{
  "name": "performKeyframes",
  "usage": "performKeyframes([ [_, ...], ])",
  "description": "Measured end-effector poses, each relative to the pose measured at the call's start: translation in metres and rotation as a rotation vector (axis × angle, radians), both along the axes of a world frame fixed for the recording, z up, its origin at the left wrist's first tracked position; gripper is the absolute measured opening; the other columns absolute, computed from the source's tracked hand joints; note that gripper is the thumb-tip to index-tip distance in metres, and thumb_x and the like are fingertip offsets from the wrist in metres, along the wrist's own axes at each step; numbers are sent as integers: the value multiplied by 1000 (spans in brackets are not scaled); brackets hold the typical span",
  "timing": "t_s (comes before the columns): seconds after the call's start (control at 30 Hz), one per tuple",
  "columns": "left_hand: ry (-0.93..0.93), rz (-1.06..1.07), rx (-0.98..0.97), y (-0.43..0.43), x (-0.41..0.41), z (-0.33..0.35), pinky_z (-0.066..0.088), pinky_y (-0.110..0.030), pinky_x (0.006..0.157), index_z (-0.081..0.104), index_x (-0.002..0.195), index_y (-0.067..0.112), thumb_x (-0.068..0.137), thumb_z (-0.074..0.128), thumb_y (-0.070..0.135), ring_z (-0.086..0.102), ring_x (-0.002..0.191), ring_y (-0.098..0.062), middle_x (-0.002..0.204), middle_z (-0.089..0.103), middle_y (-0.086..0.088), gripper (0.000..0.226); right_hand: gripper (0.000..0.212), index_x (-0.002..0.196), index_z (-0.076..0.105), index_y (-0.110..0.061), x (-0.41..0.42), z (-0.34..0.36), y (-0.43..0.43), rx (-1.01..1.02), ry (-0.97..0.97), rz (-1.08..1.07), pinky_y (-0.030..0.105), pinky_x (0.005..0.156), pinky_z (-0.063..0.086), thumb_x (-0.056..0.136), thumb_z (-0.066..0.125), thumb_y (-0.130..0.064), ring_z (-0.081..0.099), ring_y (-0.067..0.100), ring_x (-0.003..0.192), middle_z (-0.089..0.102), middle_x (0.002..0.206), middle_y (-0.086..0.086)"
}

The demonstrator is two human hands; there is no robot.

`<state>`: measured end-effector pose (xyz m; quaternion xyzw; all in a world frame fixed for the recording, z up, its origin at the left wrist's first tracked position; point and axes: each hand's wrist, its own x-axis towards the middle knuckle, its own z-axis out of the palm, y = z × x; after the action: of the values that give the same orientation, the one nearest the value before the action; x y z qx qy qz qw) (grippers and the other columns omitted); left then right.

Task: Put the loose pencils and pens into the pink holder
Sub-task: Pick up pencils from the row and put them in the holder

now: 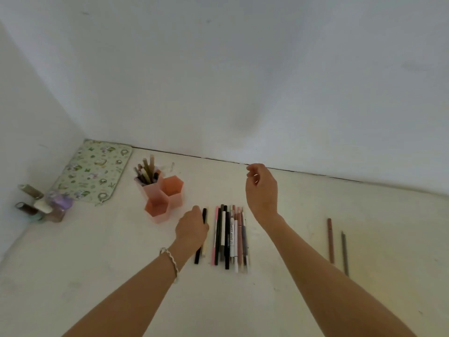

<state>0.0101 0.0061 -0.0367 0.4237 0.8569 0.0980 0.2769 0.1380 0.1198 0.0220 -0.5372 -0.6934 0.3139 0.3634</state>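
A pink holder (163, 198) made of three hexagonal cups stands on the white table; its back-left cup holds several pens, the other two look empty. A row of several loose pens and pencils (230, 237) lies side by side right of it. My left hand (192, 228) rests on a black pen (201, 235) and a pale one at the row's left end, fingers curled over them. My right hand (262, 189) hovers above the row's far end, fingers loosely bent and holding nothing. A brown pencil (330, 239) and a grey pencil (345, 254) lie apart at the right.
A floral green mat (94, 171) lies in the back-left corner. Several small bottles (43, 205) cluster at the left edge by the wall. White walls close off the table at the back and left.
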Motion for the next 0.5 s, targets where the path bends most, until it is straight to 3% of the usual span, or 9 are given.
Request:
performKeyframes([
  [0.1,-25,49,-4,5,5,-3,43,-31,70,50,112,11,92,62,24,55,85,-21,106,62,-7,26,23,104,63,-16,16,-8,2,-22,-41,-4,25,76,49,92,48,-3,59,11,80,64,95,-6],
  [0.17,-75,104,-16,9,7,-3,46,-32,75,51,113,10,90,65,25,60,93,-24,107,62,-8,31,22,106,63,-15,22,-15,2,-44,-66,-2,26,76,49,94,48,-4,59,13,82,64,96,-5],
  [0.27,-85,134,33,15,4,-1,48,-32,78,60,103,11,91,61,15,61,95,-24,107,65,-8,13,19,104,61,-13,29,-28,5,-197,-200,13,26,68,44,92,48,-7,57,15,73,62,87,-4],
  [0.37,-14,78,102,20,0,9,46,-31,77,59,104,11,94,58,17,59,96,-23,110,61,-7,12,13,75,53,-9,34,-44,6,-475,-516,128,25,64,40,88,52,-11,54,21,71,52,73,2],
  [0.5,24,-18,-41,21,10,14,44,-30,72,47,118,9,96,57,23,60,97,-25,112,58,-9,28,33,60,38,-14,34,-63,-5,-604,-571,128,23,49,32,86,58,-18,40,15,50,41,59,0],
])
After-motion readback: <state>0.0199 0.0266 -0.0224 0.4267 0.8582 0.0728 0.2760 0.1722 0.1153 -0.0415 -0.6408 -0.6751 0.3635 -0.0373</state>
